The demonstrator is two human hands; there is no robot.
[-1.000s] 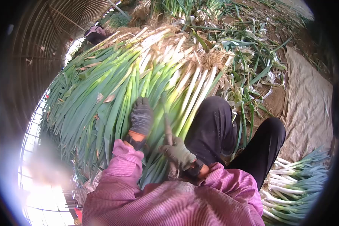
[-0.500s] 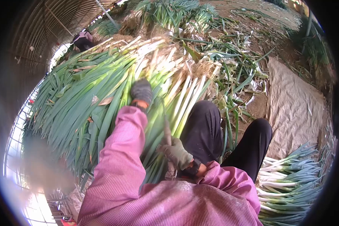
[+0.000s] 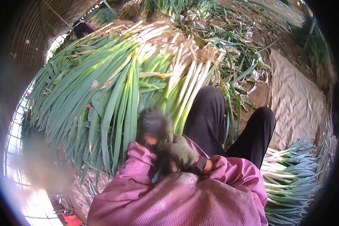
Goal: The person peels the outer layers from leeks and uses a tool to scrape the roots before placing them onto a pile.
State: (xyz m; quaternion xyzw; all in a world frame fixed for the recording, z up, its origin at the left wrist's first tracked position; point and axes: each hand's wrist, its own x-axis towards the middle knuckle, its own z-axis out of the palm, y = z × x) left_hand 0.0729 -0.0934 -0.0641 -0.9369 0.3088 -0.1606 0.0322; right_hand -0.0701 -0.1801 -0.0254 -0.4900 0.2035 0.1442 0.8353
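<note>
A big heap of long green onions (image 3: 98, 90) covers the left and centre, with white roots towards the top and green leaves spread to the lower left. My left hand (image 3: 153, 122), in a dark glove, is at the heap's near edge, smeared by motion; its fingers cannot be made out. Close beside it on the right, in front of my body, my right hand (image 3: 181, 150) in a grey-green glove is closed around something narrow that I cannot make out. Several white stalks (image 3: 192, 90) with roots lie just beyond the hands, next to my knee.
My bent knees (image 3: 207, 113) are right of the heap. Loose leaves and peelings (image 3: 241, 71) litter the soil behind them. A brown cloth (image 3: 295, 98) lies at the right, with a pile of onions (image 3: 290, 180) below it. Another person (image 3: 82, 29) is at the upper left.
My left hand has drawn back from the middle of the heap towards my body and now is beside my right hand. My right hand has shifted slightly right.
</note>
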